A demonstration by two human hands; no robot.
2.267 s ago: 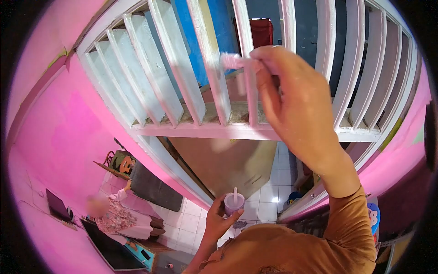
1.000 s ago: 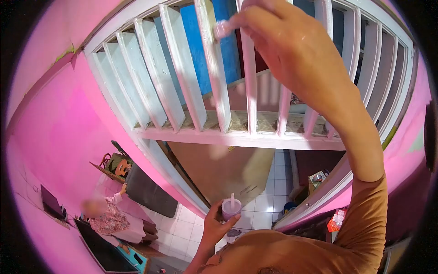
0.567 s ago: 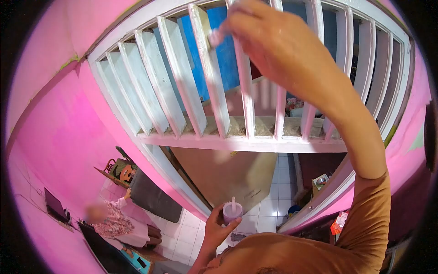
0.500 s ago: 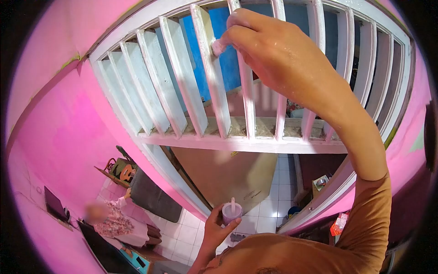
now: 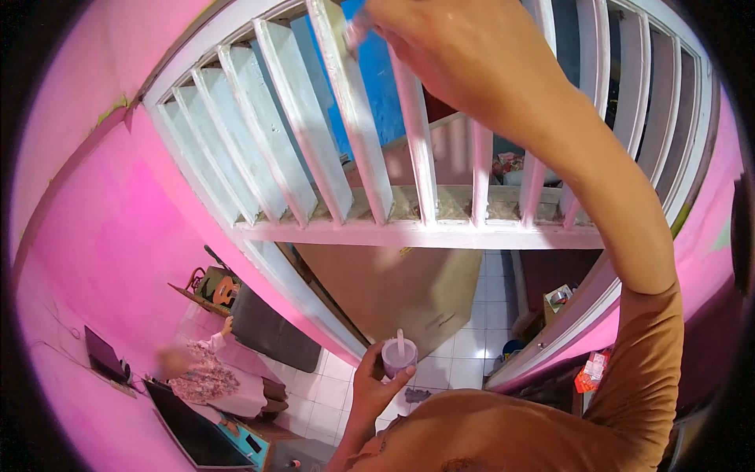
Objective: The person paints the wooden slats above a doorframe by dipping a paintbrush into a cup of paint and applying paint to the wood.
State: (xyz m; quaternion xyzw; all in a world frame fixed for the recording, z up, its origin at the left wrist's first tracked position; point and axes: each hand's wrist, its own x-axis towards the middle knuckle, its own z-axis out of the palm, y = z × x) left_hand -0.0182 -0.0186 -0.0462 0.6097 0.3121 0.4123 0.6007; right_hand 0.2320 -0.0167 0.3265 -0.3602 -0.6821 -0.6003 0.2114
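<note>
High in front of me, my right hand (image 5: 452, 55) is closed around a small, paint-smeared brush (image 5: 356, 33). Its pale tip meets the side of a white slat (image 5: 360, 126) in the vent frame over the doorway; the handle is hidden by my fingers. Patches of the slat look duller and yellowish near the brush. Lower down, my left hand (image 5: 370, 393) wraps round a small clear cup (image 5: 399, 363) of whitish paint. A pale stick (image 5: 400, 343) stands up in the cup.
A brown door (image 5: 385, 291) stands below the vent's lower rail (image 5: 425, 235). At lower left, another person (image 5: 208, 381) stands beside a television (image 5: 193, 425) and a dark grey panel (image 5: 275, 330). Pink walls (image 5: 94, 220) flank the frame. A red box (image 5: 590, 374) sits at right.
My right hand and the brush have moved up along the slat, toward the top of the view. The view has shifted slightly. My left hand still holds the cup.
</note>
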